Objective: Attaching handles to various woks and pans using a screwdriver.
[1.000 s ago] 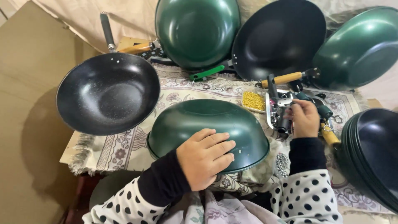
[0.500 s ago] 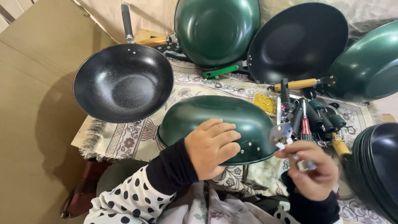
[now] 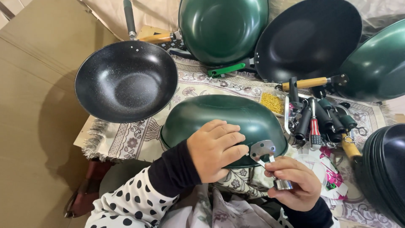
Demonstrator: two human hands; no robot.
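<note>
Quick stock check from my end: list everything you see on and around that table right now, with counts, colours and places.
Upturned wok: one, green, centre of the cloth, under the left hand.
Metal handle bracket: one, silver, against that wok's rim, in the right hand.
Black wok: one, speckled, open side up, left.
Leaning woks: green, black, green, along the back.
Stacked black woks: count unclear, right edge.
Loose handles and screwdriver: several, right of centre.
Tray of small yellow parts: one.
Patterned cloth: one, beige.
Cardboard: brown, left.
Left hand: on the upturned wok.
Right hand: holding the bracket.
</note>
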